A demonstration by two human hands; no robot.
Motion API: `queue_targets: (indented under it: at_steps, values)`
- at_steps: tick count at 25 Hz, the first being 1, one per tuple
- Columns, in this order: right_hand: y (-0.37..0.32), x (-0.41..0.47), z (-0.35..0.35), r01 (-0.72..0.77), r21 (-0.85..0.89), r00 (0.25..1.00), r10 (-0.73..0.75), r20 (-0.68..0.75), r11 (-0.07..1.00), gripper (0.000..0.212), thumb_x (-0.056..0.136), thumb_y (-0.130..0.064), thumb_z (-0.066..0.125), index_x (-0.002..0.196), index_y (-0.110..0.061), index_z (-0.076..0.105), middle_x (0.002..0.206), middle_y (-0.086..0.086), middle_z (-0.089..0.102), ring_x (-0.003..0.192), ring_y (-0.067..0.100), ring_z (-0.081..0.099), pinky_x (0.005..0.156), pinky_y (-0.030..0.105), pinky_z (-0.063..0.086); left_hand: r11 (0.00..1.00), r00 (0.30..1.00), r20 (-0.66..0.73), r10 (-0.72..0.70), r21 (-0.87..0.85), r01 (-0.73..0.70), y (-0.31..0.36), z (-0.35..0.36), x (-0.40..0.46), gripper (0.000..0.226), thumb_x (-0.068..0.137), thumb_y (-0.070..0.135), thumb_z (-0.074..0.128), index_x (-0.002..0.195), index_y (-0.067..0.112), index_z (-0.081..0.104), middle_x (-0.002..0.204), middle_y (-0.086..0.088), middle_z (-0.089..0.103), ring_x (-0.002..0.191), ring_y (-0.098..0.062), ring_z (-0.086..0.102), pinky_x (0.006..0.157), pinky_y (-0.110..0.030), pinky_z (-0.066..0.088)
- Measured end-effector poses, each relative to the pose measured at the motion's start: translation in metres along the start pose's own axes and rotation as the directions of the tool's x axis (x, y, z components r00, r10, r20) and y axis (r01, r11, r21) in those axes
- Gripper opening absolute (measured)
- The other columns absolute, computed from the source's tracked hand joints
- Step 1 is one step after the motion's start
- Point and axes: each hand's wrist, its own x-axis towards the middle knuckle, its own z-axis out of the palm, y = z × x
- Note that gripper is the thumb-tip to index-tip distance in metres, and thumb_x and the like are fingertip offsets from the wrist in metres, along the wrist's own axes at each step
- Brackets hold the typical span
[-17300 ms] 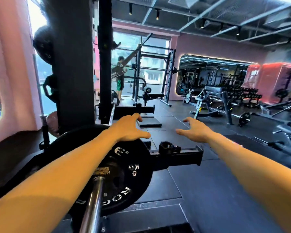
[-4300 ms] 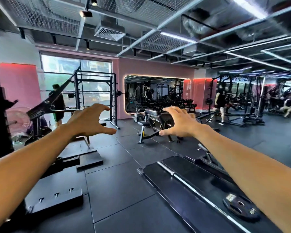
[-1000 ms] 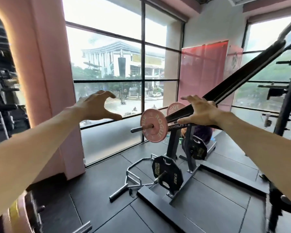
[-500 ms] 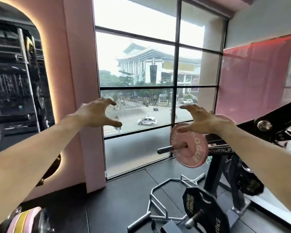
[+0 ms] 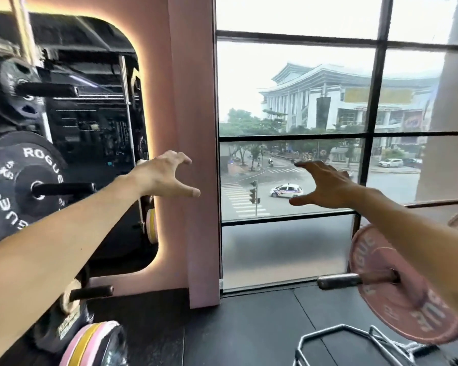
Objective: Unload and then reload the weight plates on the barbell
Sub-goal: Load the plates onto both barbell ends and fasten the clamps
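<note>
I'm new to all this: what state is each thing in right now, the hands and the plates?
left hand: open, fingers spread, holding nothing
right hand: open, fingers spread, holding nothing
pink plate: loaded on a bar sleeve, untouched
black Rogue plate: hung on a storage peg
lower storage peg: free end bare
pink and yellow plates: standing on edge at lower left

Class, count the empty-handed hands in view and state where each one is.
2. The left hand is open before the pink pillar; the right hand is open before the window.
</note>
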Motion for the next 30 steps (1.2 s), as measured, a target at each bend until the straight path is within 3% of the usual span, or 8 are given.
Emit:
queue_targets:
  at_steps: [7,12,16,18,22,26,30]
  values:
    - [0.006,0.157,0.055,0.205,0.09,0.976,-0.21,0.055,0.975,0.094,0.072,-0.064,0.072,0.15,-0.036,0.028,0.16,-0.003,0.024,0.145,0.024,0.026,0.115,0.045,0.021,0.977,0.979,-0.041,-0.202,0.069,0.204,-0.039,0.024,0.085,0.094,0.062,0.077,0.071,0.141,0.036,0.041,0.152,0.011,0.037,0.137,-0.015,0.042,0.113,-0.051,0.028]
    - [-0.027,0.263,0.111,0.364,0.184,0.929,-0.37,-0.001,0.913,0.096,0.073,-0.063,0.074,0.151,-0.037,0.025,0.158,-0.007,0.024,0.144,0.022,0.026,0.112,0.044,0.021,0.938,0.946,-0.099,-0.308,0.135,0.319,-0.096,0.031,0.134,0.093,0.061,0.077,0.071,0.14,0.037,0.042,0.152,0.01,0.037,0.136,-0.018,0.043,0.112,-0.052,0.03]
    - [-0.068,0.343,0.158,0.439,0.259,0.894,-0.448,-0.026,0.86,0.097,0.072,-0.063,0.074,0.151,-0.039,0.023,0.157,-0.011,0.023,0.144,0.021,0.026,0.112,0.043,0.023,0.901,0.91,-0.135,-0.393,0.14,0.41,-0.156,0.036,0.163,0.113,0.04,0.09,0.057,0.139,0.037,0.043,0.15,0.01,0.04,0.133,-0.019,0.046,0.11,-0.05,0.035]
    - [-0.095,0.387,0.179,0.48,0.281,0.869,-0.495,-0.021,0.831,0.098,0.07,-0.064,0.074,0.151,-0.039,0.023,0.157,-0.01,0.023,0.144,0.021,0.026,0.114,0.044,0.024,0.872,0.881,-0.152,-0.448,0.144,0.468,-0.191,0.036,0.176,0.112,0.041,0.089,0.059,0.139,0.036,0.044,0.148,0.01,0.04,0.132,-0.019,0.047,0.109,-0.049,0.037]
    - [-0.154,0.46,0.219,0.525,0.351,0.83,-0.557,-0.011,0.775,0.095,0.073,-0.06,0.075,0.151,-0.037,0.025,0.157,-0.01,0.023,0.145,0.021,0.024,0.115,0.044,0.021,0.811,0.828,-0.196,-0.526,0.175,0.557,-0.258,0.036,0.197,0.089,0.063,0.07,0.076,0.138,0.035,0.045,0.148,0.008,0.041,0.131,-0.021,0.046,0.108,-0.046,0.037]
    - [-0.224,0.523,0.259,0.604,0.401,0.749,-0.662,0.01,0.689,0.091,0.076,-0.058,0.072,0.151,-0.035,0.025,0.157,-0.011,0.024,0.143,0.02,0.025,0.113,0.043,0.021,0.723,0.753,-0.238,-0.613,0.214,0.657,-0.312,0.034,0.204,0.085,0.063,0.073,0.075,0.135,0.038,0.046,0.146,0.01,0.043,0.132,-0.02,0.045,0.108,-0.047,0.034]
    - [-0.308,0.586,0.293,0.7,0.468,0.624,-0.78,-0.035,0.539,0.092,0.075,-0.06,0.072,0.15,-0.033,0.027,0.156,-0.007,0.026,0.141,0.023,0.031,0.114,0.047,0.027,0.601,0.633,-0.304,-0.712,0.203,0.773,-0.361,0.024,0.195,0.09,0.058,0.081,0.071,0.134,0.041,0.046,0.152,0.013,0.037,0.137,-0.019,0.04,0.11,-0.047,0.031]
